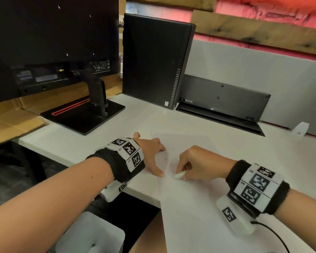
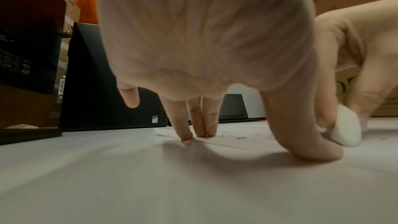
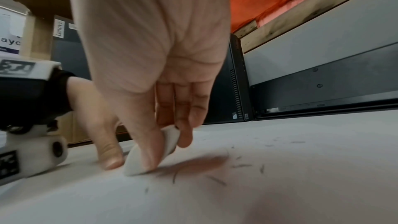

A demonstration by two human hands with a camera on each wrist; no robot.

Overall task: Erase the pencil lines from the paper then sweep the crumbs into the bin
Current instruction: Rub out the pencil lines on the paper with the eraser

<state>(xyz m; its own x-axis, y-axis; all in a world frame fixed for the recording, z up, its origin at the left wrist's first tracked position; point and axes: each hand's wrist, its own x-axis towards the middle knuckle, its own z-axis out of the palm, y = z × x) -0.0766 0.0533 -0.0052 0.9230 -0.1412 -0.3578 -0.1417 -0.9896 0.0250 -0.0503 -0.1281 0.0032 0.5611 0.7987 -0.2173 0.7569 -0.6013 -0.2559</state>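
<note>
At far left I see the white bin (image 1: 91,234) below the desk edge, cut off by the frame. My left hand (image 1: 151,154) presses the paper (image 1: 199,207) with spread, straight fingers. My right hand (image 1: 199,163) pinches the white eraser (image 1: 179,175), mostly hidden by fingers. Dark crumbs (image 3: 241,165) lie blurred nearby.

We see the paper (image 1: 190,198), a white sheet, flat on the surface at a slant, its near corner past the edge. Dark crumbs (image 3: 241,165) lie scattered over it. The eraser (image 3: 150,152), white and oval, stands tilted with its tip on the sheet. The bin (image 1: 91,232), white, sits below the edge.
</note>
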